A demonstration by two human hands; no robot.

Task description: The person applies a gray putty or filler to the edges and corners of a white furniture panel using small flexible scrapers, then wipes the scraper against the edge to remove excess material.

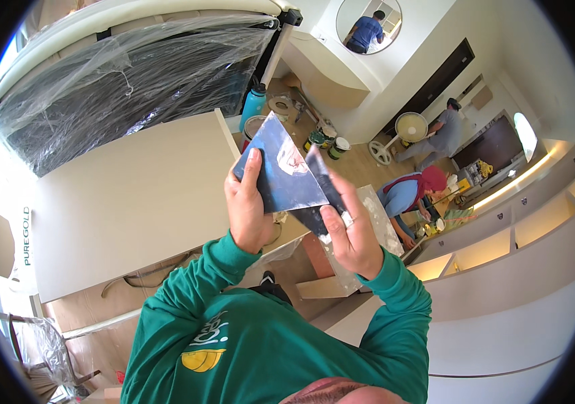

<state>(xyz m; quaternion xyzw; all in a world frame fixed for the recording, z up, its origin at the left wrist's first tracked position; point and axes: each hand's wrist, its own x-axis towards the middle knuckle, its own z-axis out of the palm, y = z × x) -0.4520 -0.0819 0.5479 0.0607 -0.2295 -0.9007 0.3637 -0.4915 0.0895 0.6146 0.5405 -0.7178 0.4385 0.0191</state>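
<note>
In front of my chest, my left hand [249, 205] grips a flat blue-grey scraper plate [275, 176], its thumb lying along the face. A pinkish-white smear of paste sits near the plate's right edge. My right hand [354, 236] is closed around a second, dark scraper [311, 219], partly hidden behind the first plate. The two scrapers overlap and appear to touch near my right thumb. Whitish residue marks the right fingers.
A large beige panel [132, 202] lies to the left, below a plastic-wrapped dark panel [132, 101]. Ahead are a blue bottle [254, 101], paint cans [321, 137] and a fan [410, 126]. A crouching person [405, 195] works by lit shelves [479, 252]; another person [445, 131] stands farther back.
</note>
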